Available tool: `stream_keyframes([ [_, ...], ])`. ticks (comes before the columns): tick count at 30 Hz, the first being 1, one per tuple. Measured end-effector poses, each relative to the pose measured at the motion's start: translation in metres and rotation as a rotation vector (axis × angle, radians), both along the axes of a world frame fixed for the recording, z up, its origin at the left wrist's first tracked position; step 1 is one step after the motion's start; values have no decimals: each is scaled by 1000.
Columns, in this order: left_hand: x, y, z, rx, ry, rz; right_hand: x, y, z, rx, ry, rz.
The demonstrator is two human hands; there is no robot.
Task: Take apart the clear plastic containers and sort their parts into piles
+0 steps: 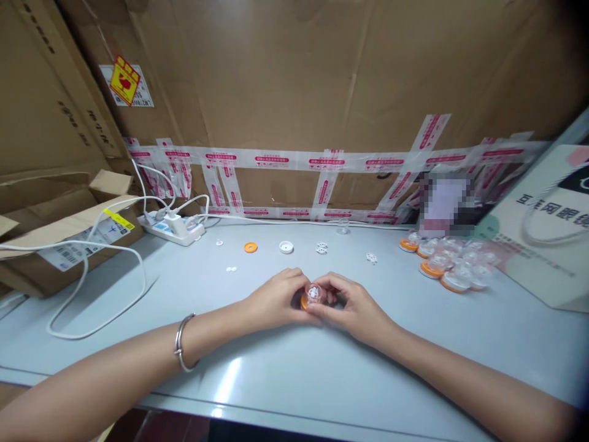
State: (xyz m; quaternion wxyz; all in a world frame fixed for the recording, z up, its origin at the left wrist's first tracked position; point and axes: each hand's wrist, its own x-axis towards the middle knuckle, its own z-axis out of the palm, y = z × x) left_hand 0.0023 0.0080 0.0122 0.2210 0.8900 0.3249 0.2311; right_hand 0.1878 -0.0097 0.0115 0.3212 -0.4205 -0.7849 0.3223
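Note:
Both my hands meet at the middle of the table around one small round piece (314, 293) with an orange base, a clear cover and white parts inside. My left hand (280, 298) wraps its fingers and thumb about the left side and the orange base. From the right, my right hand (352, 307) grips the clear cover between thumb and fingers. Beyond them lie an orange ring (251, 247), a white round cup (286, 247), small white gear-like parts (321, 248), another white part (372, 258) and small white discs (231, 269).
Several similar orange and white pieces with clear tops (453, 270) cluster at the right, before a printed bag (543, 245). A clear cover (343, 227) stands at the back. On the left are a power strip (177, 232), a looping white cable (145, 276) and an open carton (69, 239).

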Motion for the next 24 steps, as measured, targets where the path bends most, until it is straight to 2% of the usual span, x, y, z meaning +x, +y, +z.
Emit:
stream_keyframes([
  [4, 3, 1, -6, -88, -96, 39, 0, 0, 1, 77, -12, 25],
  [14, 1, 2, -3, -178, -87, 61, 0, -1, 1, 101, 32, 136],
  [19, 2, 3, -10, -194, -151, 103, -2, -2, -4, 130, 30, 46],
  [22, 3, 2, -12, -199, -159, 94, -4, -2, -7, 91, 15, -60],
  [24, 3, 2, -11, -189, -148, 90, -4, -3, -7, 74, 14, -77],
])
